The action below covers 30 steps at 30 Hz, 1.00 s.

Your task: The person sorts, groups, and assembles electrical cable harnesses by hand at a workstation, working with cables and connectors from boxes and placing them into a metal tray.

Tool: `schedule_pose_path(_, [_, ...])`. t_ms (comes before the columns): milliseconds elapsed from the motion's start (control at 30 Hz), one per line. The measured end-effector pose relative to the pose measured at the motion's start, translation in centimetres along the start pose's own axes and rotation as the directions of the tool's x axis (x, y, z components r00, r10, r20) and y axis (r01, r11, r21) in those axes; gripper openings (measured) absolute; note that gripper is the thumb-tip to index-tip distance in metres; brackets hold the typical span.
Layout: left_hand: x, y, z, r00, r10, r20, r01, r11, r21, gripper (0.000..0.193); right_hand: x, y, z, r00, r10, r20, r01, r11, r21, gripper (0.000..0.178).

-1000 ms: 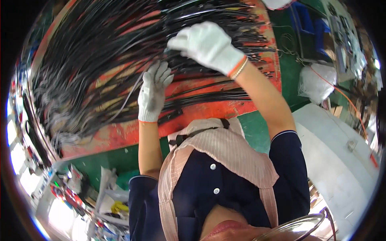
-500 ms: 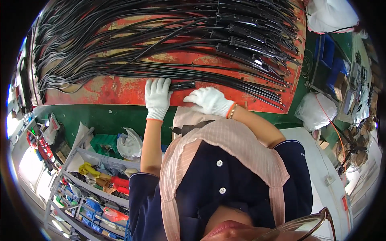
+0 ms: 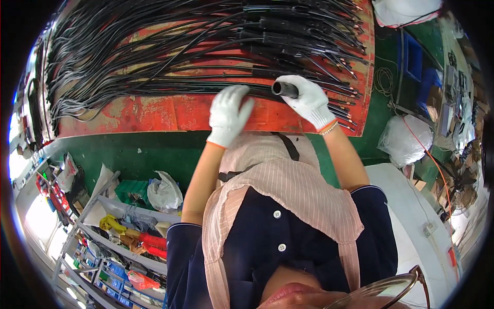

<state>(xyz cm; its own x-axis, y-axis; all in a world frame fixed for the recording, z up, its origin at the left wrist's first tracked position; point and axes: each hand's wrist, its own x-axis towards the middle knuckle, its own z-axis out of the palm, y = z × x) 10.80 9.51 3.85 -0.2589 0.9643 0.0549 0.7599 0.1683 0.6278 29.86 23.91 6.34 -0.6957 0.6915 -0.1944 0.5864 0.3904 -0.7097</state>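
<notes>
One tube [image 3: 287, 90] is clasped in the right hand [image 3: 310, 99]; the left hand [image 3: 227, 114], thumb parted, seemingly empty, is near cables [image 3: 175, 89]

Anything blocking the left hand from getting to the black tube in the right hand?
Nothing visible does. Between the left hand and the tube in the right hand, the view shows only the red table and black cables lying on it.

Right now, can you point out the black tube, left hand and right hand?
Black tube [image 3: 289, 90], head view: on its side wall.
Left hand [image 3: 227, 114], head view: on its gloved middle.
Right hand [image 3: 309, 99], head view: on its gloved middle.
</notes>
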Motion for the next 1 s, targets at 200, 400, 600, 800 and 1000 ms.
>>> schedule_pose_path(200, [4.0,-3.1,1.8,0.990,0.116,-0.080,-0.085,0.944,0.320,0.031,-0.9,4.2,-0.9,0.982,-0.139,0.126,0.179,0.899,-0.399,0.054])
schedule_pose_path(400, [7.0,-3.6,3.1,0.989,0.088,0.119,-0.135,0.868,0.477,0.025,2.1,4.6,1.4,0.989,0.025,0.145,0.066,0.805,-0.590,0.052])
schedule_pose_path(600, [4.8,-2.3,3.0,0.984,0.156,0.090,-0.176,0.940,0.293,0.016,3.5,3.3,-2.0,0.990,0.013,0.137,0.065,0.834,-0.548,0.045])
schedule_pose_path(800, [7.4,-3.5,5.5,0.966,0.258,-0.002,-0.211,0.793,0.571,0.028,5.9,3.1,-3.7,0.996,0.033,0.083,0.022,0.808,-0.588,0.042])
schedule_pose_path(1000, [6.7,-2.6,4.4,0.970,0.216,0.114,-0.244,0.865,0.438,0.022,5.7,2.5,-3.6,0.992,0.060,0.114,0.023,0.784,-0.620,0.043])
